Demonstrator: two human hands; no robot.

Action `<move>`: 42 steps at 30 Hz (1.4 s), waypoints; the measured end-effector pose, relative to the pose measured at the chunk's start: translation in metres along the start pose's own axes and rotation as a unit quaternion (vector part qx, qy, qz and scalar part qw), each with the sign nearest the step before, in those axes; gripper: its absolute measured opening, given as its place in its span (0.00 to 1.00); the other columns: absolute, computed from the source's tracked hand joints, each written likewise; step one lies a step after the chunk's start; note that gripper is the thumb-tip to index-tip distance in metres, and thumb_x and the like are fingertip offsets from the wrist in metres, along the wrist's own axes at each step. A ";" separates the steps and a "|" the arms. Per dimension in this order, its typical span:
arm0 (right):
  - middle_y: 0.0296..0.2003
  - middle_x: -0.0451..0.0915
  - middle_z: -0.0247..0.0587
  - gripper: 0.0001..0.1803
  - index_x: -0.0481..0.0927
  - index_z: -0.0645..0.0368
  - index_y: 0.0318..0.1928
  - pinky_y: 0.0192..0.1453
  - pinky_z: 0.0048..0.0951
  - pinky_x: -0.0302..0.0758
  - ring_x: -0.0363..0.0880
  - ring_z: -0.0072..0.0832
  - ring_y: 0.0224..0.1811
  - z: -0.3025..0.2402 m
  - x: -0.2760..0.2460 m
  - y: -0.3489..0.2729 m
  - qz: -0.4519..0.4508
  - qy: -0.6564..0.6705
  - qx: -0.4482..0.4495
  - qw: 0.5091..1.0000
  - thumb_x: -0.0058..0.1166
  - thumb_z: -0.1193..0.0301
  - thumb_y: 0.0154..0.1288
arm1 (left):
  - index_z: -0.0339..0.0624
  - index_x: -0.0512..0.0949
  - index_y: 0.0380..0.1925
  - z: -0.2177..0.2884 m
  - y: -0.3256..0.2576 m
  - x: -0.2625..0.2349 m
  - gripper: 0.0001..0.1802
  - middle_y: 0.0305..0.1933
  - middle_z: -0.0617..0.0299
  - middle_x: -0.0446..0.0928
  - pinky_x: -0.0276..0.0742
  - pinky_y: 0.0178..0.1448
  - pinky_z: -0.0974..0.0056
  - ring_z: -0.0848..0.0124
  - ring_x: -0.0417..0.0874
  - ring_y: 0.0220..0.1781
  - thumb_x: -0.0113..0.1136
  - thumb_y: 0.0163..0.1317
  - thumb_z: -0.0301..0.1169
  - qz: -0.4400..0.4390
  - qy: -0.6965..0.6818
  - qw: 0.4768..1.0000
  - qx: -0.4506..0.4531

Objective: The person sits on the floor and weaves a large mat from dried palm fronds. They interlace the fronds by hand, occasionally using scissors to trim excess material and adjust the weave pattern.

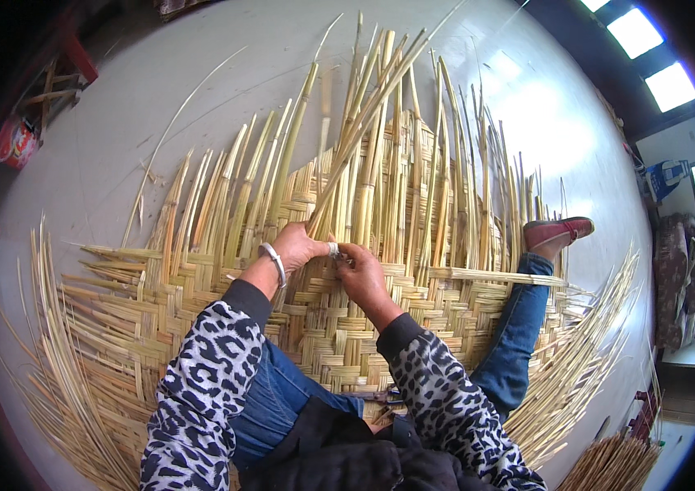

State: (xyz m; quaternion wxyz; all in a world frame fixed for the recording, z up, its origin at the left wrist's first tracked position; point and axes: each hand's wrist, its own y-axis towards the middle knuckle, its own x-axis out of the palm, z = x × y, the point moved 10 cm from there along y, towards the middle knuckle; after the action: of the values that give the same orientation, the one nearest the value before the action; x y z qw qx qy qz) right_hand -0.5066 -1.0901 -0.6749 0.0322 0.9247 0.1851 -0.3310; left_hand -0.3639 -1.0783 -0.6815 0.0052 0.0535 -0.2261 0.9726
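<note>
Straw-coloured reed strips (pixel 347 139) rise away from us in a loose bundle, and we grip the lower end of it just where both of our hands meet. Our left hand (pixel 298 245) closes round the stalks from the left, fingers curled tight over them, a metal bangle (pixel 274 262) on the wrist. Our right hand (pixel 360 270) sits touching the left one, just below and to the right, its fingers pinched together on the same strips at the point where they enter the weave. The bundle leans up and to the right from our hands, its tips fanning out well beyond them.

Under both hands lies the woven reed mat (pixel 323 327), a flat checker of pale strips spread over the floor (pixel 118 123). We sit on it, with the finished weave directly beneath and toward us, and unwoven ends sticking out past our hands at the far side. Loose ends also bristle from the left and right edges of the mat.

Our sleeves are leopard-patterned, our legs in blue jeans. Our right leg (pixel 519 327) stretches across the mat to the right, ending in a red shoe (pixel 559 231) near the mat's far edge. A red container (pixel 16 141) stands on the floor far to the left, well apart from the mat. Another heap of reeds (pixel 609 462) lies at the lower right.
</note>
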 end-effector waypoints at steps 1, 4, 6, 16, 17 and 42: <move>0.40 0.81 0.48 0.16 0.81 0.62 0.49 0.49 0.35 0.77 0.81 0.40 0.42 -0.001 0.000 0.002 -0.011 -0.002 0.001 1.000 0.58 0.76 0.59 | 0.37 0.84 0.42 -0.001 0.000 -0.001 0.14 0.37 0.64 0.84 0.78 0.44 0.66 0.73 0.82 0.36 0.70 0.55 0.27 0.002 0.009 1.000 -0.002; 0.40 0.81 0.51 0.15 0.82 0.61 0.45 0.51 0.40 0.77 0.81 0.46 0.44 -0.006 0.000 0.007 -0.045 -0.023 -0.013 0.999 0.56 0.75 0.56 | 0.38 0.83 0.43 -0.001 0.001 -0.001 0.14 0.38 0.65 0.83 0.77 0.46 0.67 0.76 0.81 0.38 0.70 0.59 0.31 0.004 0.013 1.000 0.016; 0.39 0.81 0.51 0.14 0.82 0.60 0.44 0.52 0.42 0.77 0.80 0.48 0.45 -0.010 0.000 0.008 -0.068 -0.019 -0.023 0.997 0.55 0.75 0.56 | 0.40 0.82 0.47 -0.005 0.001 0.001 0.16 0.41 0.67 0.82 0.75 0.50 0.69 0.77 0.80 0.43 0.70 0.61 0.32 -0.003 -0.022 1.000 -0.001; 0.39 0.80 0.51 0.13 0.81 0.61 0.44 0.51 0.41 0.77 0.81 0.48 0.44 -0.023 -0.010 0.003 -0.044 -0.018 -0.021 0.999 0.54 0.74 0.58 | 0.45 0.73 0.50 0.003 -0.010 -0.057 0.22 0.48 0.60 0.78 0.78 0.52 0.56 0.66 0.78 0.52 0.66 0.62 0.44 0.185 -0.400 0.892 0.103; 0.40 0.80 0.51 0.14 0.80 0.61 0.46 0.51 0.40 0.77 0.81 0.48 0.44 -0.022 -0.011 0.000 -0.031 -0.029 -0.009 0.999 0.56 0.74 0.58 | 0.46 0.74 0.47 -0.007 -0.011 -0.057 0.21 0.49 0.59 0.78 0.78 0.54 0.53 0.64 0.78 0.54 0.66 0.63 0.46 0.193 -0.438 0.876 0.057; 0.53 0.71 0.43 0.21 0.74 0.61 0.55 0.53 0.36 0.74 0.73 0.37 0.55 -0.044 0.011 -0.049 -0.006 -0.340 -0.218 0.915 0.51 0.74 0.60 | 0.36 0.74 0.49 -0.047 -0.095 -0.089 0.17 0.46 0.56 0.74 0.83 0.51 0.56 0.59 0.79 0.47 0.63 0.66 0.33 0.258 -0.354 0.898 -0.038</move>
State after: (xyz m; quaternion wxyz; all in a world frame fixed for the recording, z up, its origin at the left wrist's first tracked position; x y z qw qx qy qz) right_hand -0.4898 -1.0330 -0.6447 0.2915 0.7255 0.2364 -0.5769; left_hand -0.2769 -0.9708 -0.6913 -0.3240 0.3335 -0.2560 0.8475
